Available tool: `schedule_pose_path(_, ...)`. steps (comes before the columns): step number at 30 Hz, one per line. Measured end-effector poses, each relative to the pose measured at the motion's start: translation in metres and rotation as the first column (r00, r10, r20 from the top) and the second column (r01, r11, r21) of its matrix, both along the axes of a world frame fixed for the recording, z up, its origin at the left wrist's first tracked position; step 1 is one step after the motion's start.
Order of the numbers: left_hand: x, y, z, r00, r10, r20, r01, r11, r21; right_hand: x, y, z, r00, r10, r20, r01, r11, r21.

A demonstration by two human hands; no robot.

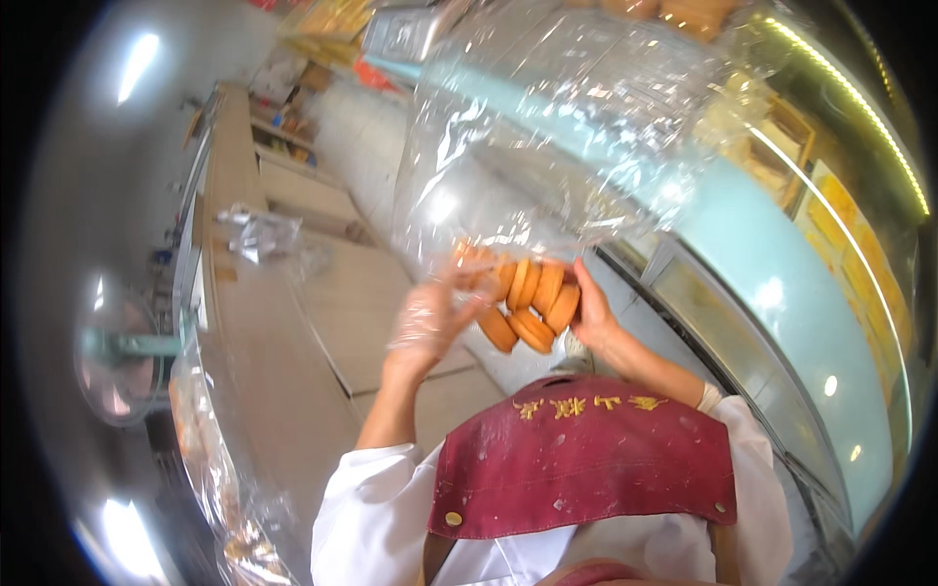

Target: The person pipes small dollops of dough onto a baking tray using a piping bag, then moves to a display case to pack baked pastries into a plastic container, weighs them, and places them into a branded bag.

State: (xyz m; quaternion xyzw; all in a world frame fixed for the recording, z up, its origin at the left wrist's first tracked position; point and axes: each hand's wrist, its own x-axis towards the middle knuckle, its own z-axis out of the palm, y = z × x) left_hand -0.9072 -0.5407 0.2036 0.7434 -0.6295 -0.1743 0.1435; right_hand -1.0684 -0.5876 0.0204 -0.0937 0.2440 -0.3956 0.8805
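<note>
Several round, flat golden-brown pastries are bunched in two rows in front of my chest, inside or against a large clear plastic bag. I cannot tell which from here. My left hand, in a thin clear glove, grips the pastries' left side, its fingers partly blurred. On the other side my right hand cups the pastries, thumb up along the edge. The bag spreads out wide and wrinkled beyond both hands, with glare on it.
To the left runs a long wooden counter with a crumpled clear bag on it. A curved, pale blue display case stands on the right. More plastic film hangs at lower left, near a fan.
</note>
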Motion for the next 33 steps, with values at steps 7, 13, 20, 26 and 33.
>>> schedule_pose_path(7,-0.012,-0.232,0.004,0.9,-0.371,0.229,0.435,0.726,-0.533,-0.018,0.015,-0.013,0.997,-0.022,0.079,0.018,0.999,0.049)
schedule_pose_path(13,-0.062,-0.366,0.021,0.839,-0.248,0.483,0.512,0.659,-0.551,-0.033,0.029,-0.005,0.998,-0.049,-0.026,0.053,0.982,0.182)
schedule_pose_path(20,-0.045,-0.335,0.024,0.792,-0.136,0.595,0.578,0.48,-0.66,-0.036,0.029,-0.002,0.997,-0.059,0.051,0.053,0.992,0.118)
schedule_pose_path(26,0.005,-0.133,0.01,0.837,-0.426,-0.342,0.105,0.74,-0.665,-0.026,0.018,0.002,0.989,-0.138,0.05,0.123,0.964,0.235)
schedule_pose_path(33,0.036,-0.001,-0.012,0.879,0.299,-0.372,-0.401,0.885,-0.235,-0.012,0.006,0.013,0.994,-0.1,0.041,0.096,0.993,0.074)
